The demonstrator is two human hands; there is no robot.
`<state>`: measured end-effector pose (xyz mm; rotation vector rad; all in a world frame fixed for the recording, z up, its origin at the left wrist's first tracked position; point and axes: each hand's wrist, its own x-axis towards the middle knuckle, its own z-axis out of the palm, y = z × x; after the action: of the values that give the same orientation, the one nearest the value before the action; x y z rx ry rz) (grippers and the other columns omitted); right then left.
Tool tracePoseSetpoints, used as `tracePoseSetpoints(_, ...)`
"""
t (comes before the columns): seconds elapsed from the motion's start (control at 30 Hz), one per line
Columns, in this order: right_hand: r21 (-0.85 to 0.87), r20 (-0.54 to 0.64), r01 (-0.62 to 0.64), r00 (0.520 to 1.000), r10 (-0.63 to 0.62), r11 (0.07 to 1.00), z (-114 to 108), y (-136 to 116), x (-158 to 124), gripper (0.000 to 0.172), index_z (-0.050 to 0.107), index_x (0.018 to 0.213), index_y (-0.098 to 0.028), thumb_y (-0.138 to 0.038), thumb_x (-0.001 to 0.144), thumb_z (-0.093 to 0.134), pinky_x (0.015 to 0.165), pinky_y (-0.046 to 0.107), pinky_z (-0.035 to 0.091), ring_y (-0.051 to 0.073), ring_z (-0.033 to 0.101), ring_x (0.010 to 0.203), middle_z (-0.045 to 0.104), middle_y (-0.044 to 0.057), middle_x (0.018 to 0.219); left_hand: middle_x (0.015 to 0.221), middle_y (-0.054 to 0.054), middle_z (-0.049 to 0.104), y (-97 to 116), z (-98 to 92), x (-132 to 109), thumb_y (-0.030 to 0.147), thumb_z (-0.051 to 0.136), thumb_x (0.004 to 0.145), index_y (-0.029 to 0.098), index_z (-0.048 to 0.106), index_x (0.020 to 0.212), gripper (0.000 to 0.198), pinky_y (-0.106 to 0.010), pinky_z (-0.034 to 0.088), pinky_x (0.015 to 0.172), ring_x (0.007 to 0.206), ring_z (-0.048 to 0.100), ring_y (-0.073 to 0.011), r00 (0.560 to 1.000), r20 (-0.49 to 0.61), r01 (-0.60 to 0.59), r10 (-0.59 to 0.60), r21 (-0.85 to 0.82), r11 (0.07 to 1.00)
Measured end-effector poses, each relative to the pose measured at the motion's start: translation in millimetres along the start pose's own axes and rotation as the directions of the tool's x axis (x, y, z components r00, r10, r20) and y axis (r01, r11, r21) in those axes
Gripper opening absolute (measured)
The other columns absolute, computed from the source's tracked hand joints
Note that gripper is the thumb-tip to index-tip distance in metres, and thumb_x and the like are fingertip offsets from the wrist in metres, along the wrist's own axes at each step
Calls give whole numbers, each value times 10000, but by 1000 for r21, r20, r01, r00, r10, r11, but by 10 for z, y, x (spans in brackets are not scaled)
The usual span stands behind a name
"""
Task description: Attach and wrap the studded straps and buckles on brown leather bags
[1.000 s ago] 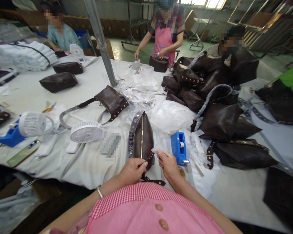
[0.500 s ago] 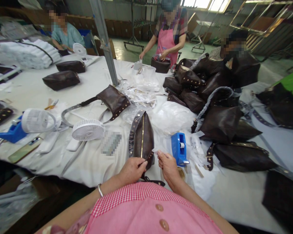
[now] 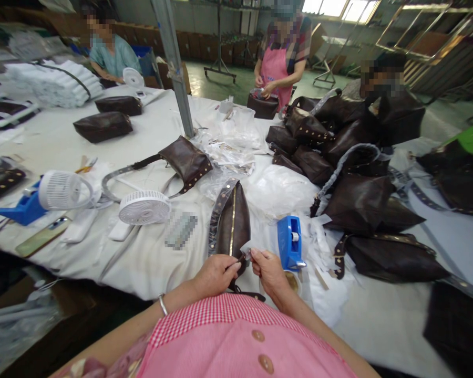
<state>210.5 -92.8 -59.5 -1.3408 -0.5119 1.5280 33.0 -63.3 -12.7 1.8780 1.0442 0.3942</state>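
Note:
A dark brown handbag with a gold zipper lies on the table in front of me, its near end toward my apron. My left hand pinches that near end, close to the zipper's end; the exact part gripped is hidden by the fingers. In my right hand a small whitish piece of film is held between thumb and finger, against the bag's right edge. A studded strap in clear wrap runs along the bag's left side. Just right of my hand stands a blue tape dispenser.
More brown bags are heaped at the right. Plastic wrap lies beyond my bag. White fans, a phone and a strapped bag are at the left. A metal post rises mid-table. Co-workers sit and stand across.
My right hand has brought the film left onto the bag's edge. Across the table, the co-worker in the pink apron has drawn one hand back to their bag.

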Motion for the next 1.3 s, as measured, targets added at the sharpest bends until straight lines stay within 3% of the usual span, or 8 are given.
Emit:
tracePoseSetpoints(0.13,-190,172,44,985,-11,981,-28,-4,-37,377,614,583,-160,-478,760,714,446,222,198,70,303,439,415,-65,451,650,-7,623,-34,11,4,325,422,947,169,670,701,383,-219,427,584,579,577,-122,999,35,38,-36,-65,997)
tracePoseSetpoints(0.23,-372,202,176,974,-105,911,-38,-41,-47,286,704,626,-166,-407,778,706,502,230,323,110,454,507,567,-25,519,752,-8,628,-109,26,-18,274,509,877,150,681,922,217,-213,454,567,586,586,-112,995,32,94,-90,-166,982)
tracePoseSetpoints(0.43,-538,433,427,880,-196,727,-17,-159,-91,183,784,772,-227,-310,845,638,674,281,469,189,657,690,744,6,738,985,-51,631,-293,-1,-112,114,521,717,145,569,1187,473,-228,472,630,701,589,-105,990,-25,117,-141,-419,900)
tracePoseSetpoints(0.77,-685,717,728,682,-143,36,215,-253,-165,157,740,930,-200,-271,852,623,640,267,407,189,627,735,715,73,846,1211,-119,616,-30,-387,-110,263,664,759,177,527,1302,567,-310,521,802,1030,615,-217,997,-41,41,-67,-454,890)
tracePoseSetpoints(0.97,-691,697,718,691,-191,75,274,-245,-165,133,719,890,-188,-285,824,655,703,269,435,181,601,810,657,57,883,784,-34,713,37,-400,-24,291,632,793,159,718,852,168,-276,514,706,734,641,-166,981,-113,134,-160,-213,968)
tracePoseSetpoints(1.17,-752,610,645,758,-231,134,238,-112,-148,88,731,796,-204,-219,816,647,673,249,431,162,606,788,651,29,835,780,-64,734,-202,-340,-97,363,575,832,158,718,860,252,-326,545,647,711,672,-220,906,-271,290,-324,-159,944)
tracePoseSetpoints(1.23,-779,587,619,775,-235,94,249,-61,-144,101,744,779,-207,-234,809,651,643,253,436,167,621,764,671,31,818,873,-90,748,-252,-385,-133,368,558,845,181,726,902,259,-392,559,757,815,691,-260,924,-327,222,-198,38,974)
tracePoseSetpoints(1.3,-766,627,643,748,-218,5,264,-61,-131,115,755,761,-218,-286,802,672,609,267,453,181,634,726,691,31,776,1133,-121,712,-272,-442,-120,349,612,804,225,701,1105,337,-473,478,985,1094,633,-315,885,-460,71,75,292,954)
